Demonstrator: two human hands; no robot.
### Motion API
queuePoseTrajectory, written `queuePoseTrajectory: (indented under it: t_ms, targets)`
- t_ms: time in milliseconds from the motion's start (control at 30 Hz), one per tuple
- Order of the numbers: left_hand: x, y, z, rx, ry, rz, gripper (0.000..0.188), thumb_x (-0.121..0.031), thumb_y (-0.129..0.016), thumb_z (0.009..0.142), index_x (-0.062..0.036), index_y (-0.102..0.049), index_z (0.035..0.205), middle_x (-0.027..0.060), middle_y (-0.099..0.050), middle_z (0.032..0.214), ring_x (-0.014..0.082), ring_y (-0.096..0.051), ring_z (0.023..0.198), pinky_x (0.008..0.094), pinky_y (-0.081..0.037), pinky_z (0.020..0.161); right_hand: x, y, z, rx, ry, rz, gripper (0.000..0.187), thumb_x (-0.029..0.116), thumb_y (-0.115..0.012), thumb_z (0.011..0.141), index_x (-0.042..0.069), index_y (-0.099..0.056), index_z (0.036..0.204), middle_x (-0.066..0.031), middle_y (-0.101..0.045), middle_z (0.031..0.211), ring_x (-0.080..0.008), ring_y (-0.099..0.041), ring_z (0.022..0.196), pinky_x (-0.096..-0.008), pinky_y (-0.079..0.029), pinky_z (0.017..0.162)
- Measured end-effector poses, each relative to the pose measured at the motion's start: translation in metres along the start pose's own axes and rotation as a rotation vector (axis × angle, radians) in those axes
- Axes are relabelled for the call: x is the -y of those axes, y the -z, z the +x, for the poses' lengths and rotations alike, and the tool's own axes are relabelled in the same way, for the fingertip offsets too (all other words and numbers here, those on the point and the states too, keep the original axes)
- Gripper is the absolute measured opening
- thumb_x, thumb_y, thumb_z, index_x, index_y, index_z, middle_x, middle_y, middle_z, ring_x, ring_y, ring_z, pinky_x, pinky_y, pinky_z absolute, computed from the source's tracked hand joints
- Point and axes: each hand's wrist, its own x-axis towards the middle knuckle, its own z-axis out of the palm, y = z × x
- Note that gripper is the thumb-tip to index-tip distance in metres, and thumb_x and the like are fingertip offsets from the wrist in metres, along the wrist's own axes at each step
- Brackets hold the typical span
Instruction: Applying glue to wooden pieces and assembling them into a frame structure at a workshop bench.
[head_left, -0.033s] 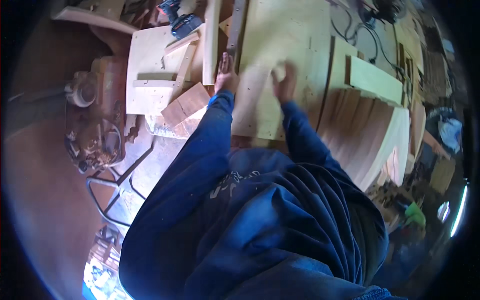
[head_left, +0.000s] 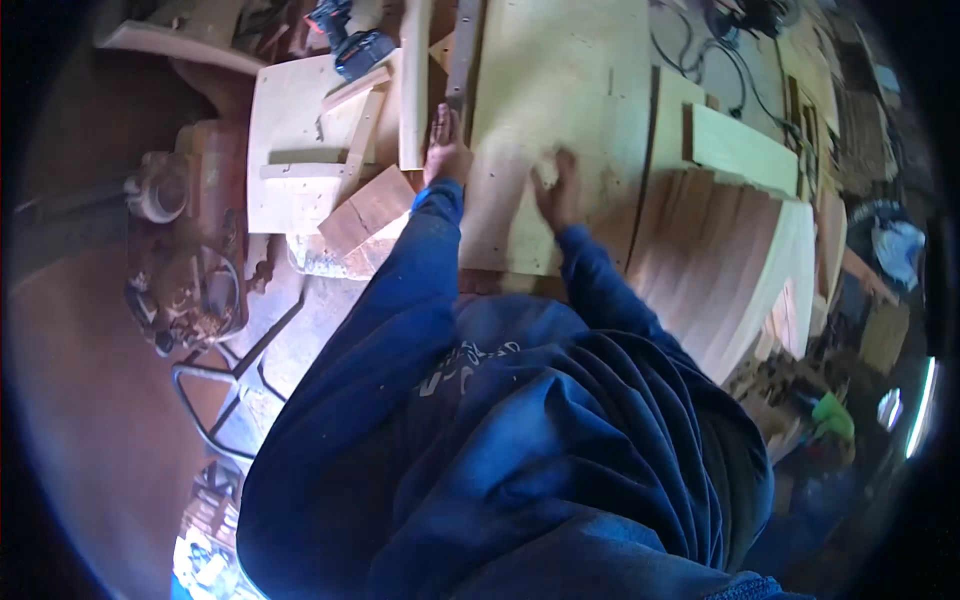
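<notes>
A black-and-orange cordless drill (head_left: 360, 53) is seen at upper left. Narrow pale wooden strips (head_left: 367, 128) and a brown rectangular wooden block (head_left: 365, 211) are laid on a pale flat wooden panel (head_left: 268, 120). A long pale rectangular board (head_left: 745, 150) is placed at right, near tangled black cables (head_left: 710, 46). A bent grey metal tube frame (head_left: 205, 369) is partly shown at lower left.

Right hand (head_left: 560, 195) blurred (only slightly), pale board (head_left: 550, 100) cut off at top, shirt lettering (head_left: 468, 366) unclear
</notes>
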Motion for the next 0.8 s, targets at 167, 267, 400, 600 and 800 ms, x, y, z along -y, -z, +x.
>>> queuePoseTrajectory:
  t_ms: [167,267,400,600,800]
  targets:
    - [0.004,-0.008,-0.001,-0.067,-0.135,0.162,0.060,-0.002,-0.055,0.089,0.0048,-0.050,0.148,0.0255,-0.046,0.158,0.0413,-0.051,0.142,0.0431,-0.041,0.121,0.021,0.083,-0.174,0.250,-0.014,-0.068,0.028,0.008,-0.075,0.088,0.001,-0.068,0.115,-0.0219,-0.065,0.124,-0.0423,-0.063,0.115,-0.0472,-0.052,0.100]
    - [0.000,-0.007,0.000,-0.075,-0.279,0.269,0.054,-0.003,-0.056,0.089,0.0036,-0.055,0.142,0.0255,-0.051,0.152,0.0413,-0.053,0.140,0.0455,-0.043,0.118,0.054,0.142,-0.212,0.112,-0.114,-0.210,0.022,0.005,-0.072,0.088,0.003,-0.070,0.110,-0.0182,-0.068,0.120,-0.0408,-0.065,0.112,-0.0468,-0.053,0.097]
    - [-0.006,0.010,0.009,-0.163,-0.413,0.529,0.046,-0.003,-0.058,0.088,0.0021,-0.062,0.134,0.0256,-0.057,0.145,0.0413,-0.054,0.136,0.0488,-0.046,0.113,0.101,0.210,-0.241,-0.280,-0.004,-0.364,0.024,0.003,-0.073,0.086,0.006,-0.072,0.109,-0.0150,-0.070,0.117,-0.0364,-0.066,0.110,-0.0449,-0.055,0.094]
    - [-0.019,0.043,-0.038,0.161,-0.060,-0.347,0.037,-0.004,-0.055,0.098,0.0065,-0.064,0.132,0.0259,-0.065,0.136,0.0415,-0.061,0.129,0.0464,-0.050,0.111,0.116,0.333,-0.258,-0.587,-0.143,-0.772,0.051,0.025,-0.083,0.084,0.008,-0.064,0.128,-0.0207,-0.062,0.135,-0.0433,-0.057,0.125,-0.0542,-0.046,0.109]
    - [-0.026,0.105,-0.219,0.253,-0.064,-0.725,0.041,-0.001,-0.060,0.099,0.0004,-0.063,0.140,0.0211,-0.070,0.132,0.0383,-0.070,0.116,0.0449,-0.057,0.097,0.013,0.399,-0.196,-0.291,-0.461,-0.815,0.127,0.074,-0.083,0.073,-0.017,-0.036,0.149,-0.0393,-0.051,0.142,-0.0486,-0.057,0.128,-0.0508,-0.049,0.107]
